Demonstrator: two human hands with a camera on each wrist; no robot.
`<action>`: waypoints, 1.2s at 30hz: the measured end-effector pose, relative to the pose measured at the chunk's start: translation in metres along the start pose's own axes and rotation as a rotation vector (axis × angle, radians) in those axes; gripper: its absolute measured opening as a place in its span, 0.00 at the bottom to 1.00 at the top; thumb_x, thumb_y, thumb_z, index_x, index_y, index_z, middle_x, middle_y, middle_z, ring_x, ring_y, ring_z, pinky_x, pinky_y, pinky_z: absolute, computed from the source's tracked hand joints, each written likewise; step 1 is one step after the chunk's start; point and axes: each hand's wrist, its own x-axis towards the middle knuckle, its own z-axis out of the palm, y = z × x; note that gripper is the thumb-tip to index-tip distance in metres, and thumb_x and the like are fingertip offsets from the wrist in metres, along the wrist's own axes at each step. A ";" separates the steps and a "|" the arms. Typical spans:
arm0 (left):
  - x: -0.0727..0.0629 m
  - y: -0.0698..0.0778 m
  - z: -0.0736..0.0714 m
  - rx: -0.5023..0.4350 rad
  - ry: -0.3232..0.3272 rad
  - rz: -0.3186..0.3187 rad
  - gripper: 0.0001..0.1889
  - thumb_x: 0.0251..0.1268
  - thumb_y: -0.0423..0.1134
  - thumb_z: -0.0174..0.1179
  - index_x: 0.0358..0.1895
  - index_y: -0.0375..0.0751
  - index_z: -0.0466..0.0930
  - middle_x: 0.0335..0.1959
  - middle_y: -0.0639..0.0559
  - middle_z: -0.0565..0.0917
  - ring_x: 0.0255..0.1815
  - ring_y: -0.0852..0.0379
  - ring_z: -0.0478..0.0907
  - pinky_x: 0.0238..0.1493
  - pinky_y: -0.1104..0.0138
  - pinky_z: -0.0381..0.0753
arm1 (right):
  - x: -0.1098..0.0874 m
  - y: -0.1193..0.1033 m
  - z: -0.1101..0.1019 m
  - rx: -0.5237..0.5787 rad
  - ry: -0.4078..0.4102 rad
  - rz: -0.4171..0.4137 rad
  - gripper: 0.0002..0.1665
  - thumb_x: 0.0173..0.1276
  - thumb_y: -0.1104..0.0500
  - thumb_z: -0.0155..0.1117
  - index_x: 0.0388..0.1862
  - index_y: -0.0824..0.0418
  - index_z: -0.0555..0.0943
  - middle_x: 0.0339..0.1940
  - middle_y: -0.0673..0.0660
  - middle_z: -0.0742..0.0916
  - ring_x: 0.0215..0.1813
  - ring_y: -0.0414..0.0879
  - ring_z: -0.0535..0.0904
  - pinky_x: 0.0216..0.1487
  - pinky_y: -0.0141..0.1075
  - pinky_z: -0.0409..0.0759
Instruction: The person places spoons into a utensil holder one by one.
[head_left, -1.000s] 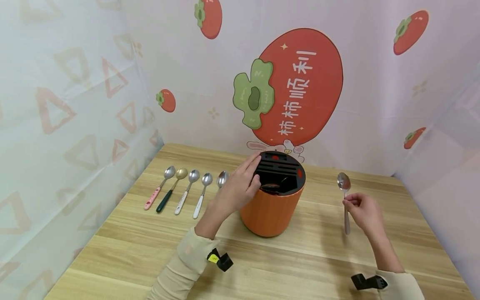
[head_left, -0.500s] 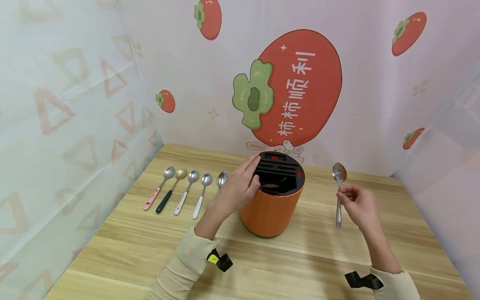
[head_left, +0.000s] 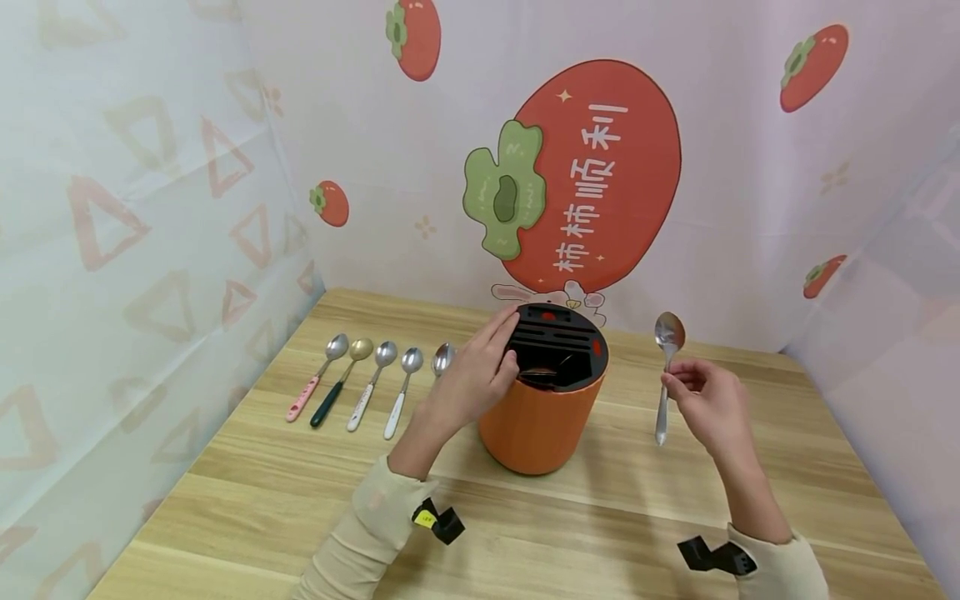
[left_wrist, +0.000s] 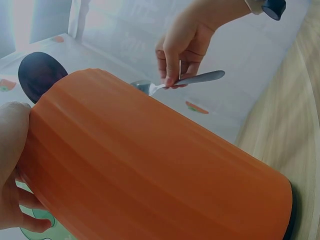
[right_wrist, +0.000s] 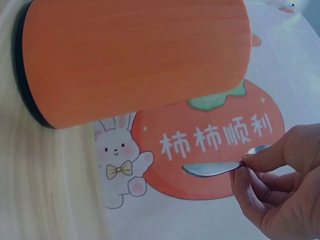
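My left hand [head_left: 476, 371] rests at the left side of the rim of an orange cylindrical utensil holder [head_left: 542, 433]. Its fingers lie fairly straight along the edge, with the thumb by the opening. The holder's black slotted top [head_left: 555, 329] has a large compartment with something brownish inside. To the right, my right hand [head_left: 712, 404] pinches a metal spoon [head_left: 670, 333] by its handle, bowl upward, apart from the holder. The spoon handle [right_wrist: 210, 169] shows below the fingertips in the right wrist view. A dark rounded piece [left_wrist: 42, 76] projects past the rim in the left wrist view.
Several spoons lie in a row left of the holder: a pink-handled spoon [head_left: 303, 398], a green-handled spoon [head_left: 327, 402] and white-handled ones among them. My left hand partly hides the rightmost spoon [head_left: 442, 357]. Printed cloth walls [head_left: 735, 250] surround the wooden table [head_left: 247, 517].
My right hand has moved left toward the holder and slightly up, carrying the spoon. My left hand has stayed at the holder's rim.
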 end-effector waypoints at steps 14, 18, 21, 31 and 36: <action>0.000 0.001 -0.001 -0.003 0.000 0.004 0.31 0.71 0.43 0.38 0.74 0.33 0.63 0.78 0.45 0.62 0.76 0.48 0.65 0.74 0.55 0.67 | 0.002 -0.030 0.002 0.079 0.048 -0.021 0.08 0.65 0.65 0.67 0.39 0.71 0.83 0.34 0.64 0.88 0.28 0.20 0.75 0.34 0.13 0.76; 0.000 0.000 0.000 -0.001 -0.006 0.000 0.31 0.71 0.43 0.38 0.74 0.33 0.62 0.79 0.45 0.61 0.76 0.48 0.65 0.74 0.55 0.67 | 0.002 -0.039 0.001 0.103 0.062 -0.042 0.08 0.65 0.65 0.68 0.40 0.71 0.83 0.34 0.64 0.87 0.29 0.20 0.76 0.36 0.12 0.75; 0.000 0.000 0.000 -0.003 -0.010 -0.008 0.31 0.72 0.43 0.38 0.75 0.34 0.62 0.79 0.46 0.61 0.76 0.48 0.64 0.74 0.55 0.67 | 0.002 -0.046 0.001 0.134 0.059 -0.050 0.09 0.65 0.66 0.68 0.41 0.71 0.83 0.35 0.65 0.87 0.30 0.21 0.76 0.38 0.12 0.76; 0.000 0.000 -0.001 -0.014 -0.013 -0.014 0.31 0.72 0.43 0.38 0.75 0.34 0.62 0.79 0.46 0.60 0.77 0.49 0.63 0.75 0.55 0.66 | 0.005 -0.066 -0.001 0.193 0.081 -0.080 0.10 0.66 0.65 0.68 0.43 0.70 0.82 0.38 0.65 0.87 0.33 0.22 0.78 0.40 0.13 0.77; 0.000 -0.001 0.000 -0.006 -0.008 -0.008 0.31 0.72 0.43 0.38 0.75 0.34 0.62 0.79 0.46 0.61 0.77 0.48 0.64 0.75 0.55 0.67 | 0.005 -0.077 -0.001 0.229 0.103 -0.094 0.11 0.66 0.65 0.68 0.44 0.71 0.82 0.39 0.65 0.87 0.35 0.22 0.78 0.41 0.13 0.77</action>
